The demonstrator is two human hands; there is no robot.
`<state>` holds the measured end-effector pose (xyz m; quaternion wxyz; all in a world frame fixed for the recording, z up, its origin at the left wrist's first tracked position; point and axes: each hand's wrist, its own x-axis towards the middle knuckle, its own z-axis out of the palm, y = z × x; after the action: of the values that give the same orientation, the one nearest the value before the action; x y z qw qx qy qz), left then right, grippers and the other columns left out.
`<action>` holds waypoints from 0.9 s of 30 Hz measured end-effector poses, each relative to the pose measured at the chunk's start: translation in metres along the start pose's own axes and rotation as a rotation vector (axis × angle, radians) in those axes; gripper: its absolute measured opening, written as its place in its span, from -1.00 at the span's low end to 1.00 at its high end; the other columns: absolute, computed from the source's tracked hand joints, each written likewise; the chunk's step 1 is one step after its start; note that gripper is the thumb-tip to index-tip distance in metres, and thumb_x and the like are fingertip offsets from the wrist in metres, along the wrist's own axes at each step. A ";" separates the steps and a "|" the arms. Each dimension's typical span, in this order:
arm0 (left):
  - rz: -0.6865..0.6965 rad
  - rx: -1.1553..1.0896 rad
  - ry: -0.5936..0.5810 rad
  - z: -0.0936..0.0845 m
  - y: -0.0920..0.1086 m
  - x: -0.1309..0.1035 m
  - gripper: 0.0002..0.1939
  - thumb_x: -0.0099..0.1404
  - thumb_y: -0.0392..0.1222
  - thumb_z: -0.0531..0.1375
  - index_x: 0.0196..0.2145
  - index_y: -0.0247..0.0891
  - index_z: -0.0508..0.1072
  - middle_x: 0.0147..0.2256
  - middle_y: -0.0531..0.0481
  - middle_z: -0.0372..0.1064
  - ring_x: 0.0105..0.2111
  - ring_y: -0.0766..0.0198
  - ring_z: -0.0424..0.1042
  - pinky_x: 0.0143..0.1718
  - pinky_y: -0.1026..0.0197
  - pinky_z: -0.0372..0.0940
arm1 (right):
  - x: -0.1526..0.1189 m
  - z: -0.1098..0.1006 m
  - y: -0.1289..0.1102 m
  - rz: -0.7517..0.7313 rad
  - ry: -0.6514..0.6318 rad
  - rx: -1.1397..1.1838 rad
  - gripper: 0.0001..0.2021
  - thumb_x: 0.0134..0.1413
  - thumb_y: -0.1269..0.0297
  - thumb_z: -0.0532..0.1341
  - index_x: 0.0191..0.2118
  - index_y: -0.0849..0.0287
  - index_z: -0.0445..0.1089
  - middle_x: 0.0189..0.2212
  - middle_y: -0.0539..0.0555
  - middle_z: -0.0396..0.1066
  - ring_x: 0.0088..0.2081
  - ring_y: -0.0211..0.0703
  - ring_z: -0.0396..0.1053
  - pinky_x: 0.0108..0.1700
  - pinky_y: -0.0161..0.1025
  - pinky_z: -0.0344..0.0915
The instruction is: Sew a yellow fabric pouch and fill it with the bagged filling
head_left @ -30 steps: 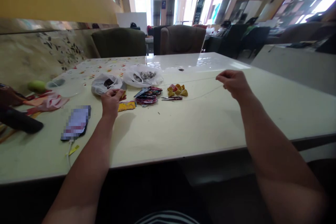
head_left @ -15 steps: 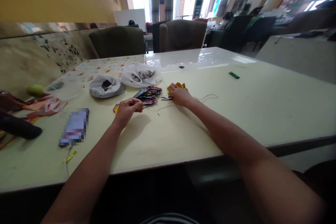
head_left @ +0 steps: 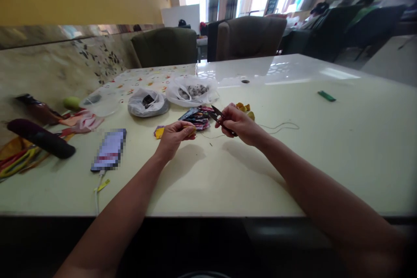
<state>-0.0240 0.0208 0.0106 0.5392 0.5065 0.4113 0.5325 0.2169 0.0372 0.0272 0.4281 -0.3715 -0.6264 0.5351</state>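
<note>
Since the earlier frame, the right hand [head_left: 239, 125] has lifted off the yellow fabric pieces [head_left: 245, 108] and now grips a pair of thread snips [head_left: 219, 118], fingers closed around the handle, blades pointing up and left. Left hand [head_left: 176, 134] sits just left of it, thumb and fingers pinched on a small yellow fabric piece [head_left: 160, 132] held just above the table [head_left: 293, 156]. Thin thread [head_left: 276, 128] runs from between the hands and trails rightward in a loop on the table surface; whether the blades touch it cannot be made out.

Behind the hands lies a stack of dark patterned fabric scraps [head_left: 195, 117]. Farther back stand two plastic bags: a grey one [head_left: 148, 102] and a white one [head_left: 192, 91] holding small dark items, possibly beads. At left lie a phone [head_left: 109, 150] with its cable, a pink cloth [head_left: 81, 122], a dark cylindrical case [head_left: 41, 138] and a green round object [head_left: 72, 103]. A green lighter [head_left: 326, 96] rests well apart at right. Armchairs [head_left: 250, 37] stand beyond the far edge.
</note>
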 end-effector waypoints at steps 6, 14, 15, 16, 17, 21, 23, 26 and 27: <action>0.168 0.033 0.057 0.002 0.004 -0.002 -0.67 0.02 -0.01 0.48 -0.36 -0.29 0.58 -0.42 0.01 0.50 -0.46 0.34 0.47 -0.30 0.21 0.46 | -0.017 0.028 -0.010 0.102 -0.149 0.216 -0.61 0.19 -0.11 0.23 -0.21 0.17 0.35 -0.49 -0.04 0.27 -0.56 -0.36 0.02 -0.55 -0.32 -0.17; 0.275 0.039 0.121 0.004 0.002 -0.004 -0.71 0.08 -0.02 0.46 -0.34 -0.26 0.58 -0.31 0.00 0.52 -0.39 0.33 0.49 -0.23 0.19 0.47 | -0.023 0.051 0.001 0.270 -0.181 0.208 -0.47 0.19 -0.27 0.15 -0.24 0.18 0.43 -0.53 -0.08 0.13 -0.58 -0.37 -0.12 -0.56 -0.32 -0.26; 0.279 0.041 0.121 0.004 0.001 -0.004 -0.71 0.08 -0.02 0.46 -0.34 -0.26 0.58 -0.31 0.00 0.52 -0.39 0.33 0.49 -0.22 0.19 0.47 | -0.023 0.052 0.002 0.270 -0.170 0.197 -0.48 0.19 -0.26 0.16 -0.24 0.18 0.42 -0.52 -0.08 0.13 -0.57 -0.37 -0.11 -0.56 -0.33 -0.25; 0.281 0.045 0.120 0.004 0.001 -0.004 -0.72 0.09 -0.03 0.45 -0.33 -0.26 0.58 -0.30 0.00 0.52 -0.39 0.33 0.49 -0.22 0.19 0.47 | -0.022 0.052 0.002 0.265 -0.157 0.190 -0.49 0.19 -0.26 0.17 -0.25 0.18 0.42 -0.52 -0.08 0.13 -0.56 -0.36 -0.10 -0.56 -0.33 -0.24; 0.279 0.049 0.120 0.004 0.001 -0.005 -0.72 0.09 -0.03 0.45 -0.33 -0.25 0.58 -0.31 0.00 0.52 -0.39 0.33 0.49 -0.22 0.19 0.47 | -0.022 0.052 0.002 0.257 -0.145 0.186 -0.50 0.18 -0.24 0.18 -0.26 0.18 0.41 -0.52 -0.08 0.12 -0.56 -0.36 -0.09 -0.55 -0.34 -0.23; 0.266 0.071 0.108 0.006 0.002 -0.006 -0.70 0.08 -0.01 0.46 -0.35 -0.26 0.57 -0.29 -0.01 0.52 -0.37 0.32 0.49 -0.22 0.19 0.47 | -0.022 0.052 0.002 0.234 -0.130 0.183 -0.54 0.16 -0.21 0.20 -0.27 0.16 0.41 -0.53 -0.09 0.05 -0.54 -0.33 -0.10 -0.53 -0.33 -0.24; 0.265 0.079 0.100 0.007 0.003 -0.007 -0.70 0.08 0.00 0.46 -0.35 -0.26 0.58 -0.28 -0.01 0.52 -0.37 0.32 0.49 -0.22 0.19 0.47 | -0.022 0.052 0.000 0.229 -0.132 0.174 -0.55 0.15 -0.21 0.21 -0.27 0.16 0.41 -0.53 -0.09 0.04 -0.54 -0.33 -0.11 -0.53 -0.32 -0.25; 0.254 0.085 0.080 0.009 0.004 -0.008 -0.70 0.08 0.00 0.45 -0.35 -0.27 0.58 -0.29 0.00 0.51 -0.40 0.34 0.48 -0.24 0.19 0.48 | -0.022 0.053 -0.002 0.195 -0.124 0.127 -0.56 0.16 -0.19 0.18 -0.28 0.16 0.40 -0.54 -0.10 0.02 -0.55 -0.33 -0.11 -0.53 -0.31 -0.24; 0.246 0.086 0.070 0.009 0.005 -0.009 -0.70 0.08 0.00 0.45 -0.35 -0.27 0.58 -0.29 0.00 0.51 -0.40 0.34 0.48 -0.25 0.19 0.48 | -0.022 0.053 -0.003 0.156 -0.113 0.090 -0.58 0.18 -0.17 0.17 -0.29 0.16 0.40 -0.54 -0.10 0.02 -0.55 -0.32 -0.10 -0.53 -0.31 -0.21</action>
<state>-0.0166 0.0107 0.0156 0.4329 0.5568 0.3871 0.5939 0.1758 -0.0021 0.0234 0.3656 -0.3687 -0.5941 0.6144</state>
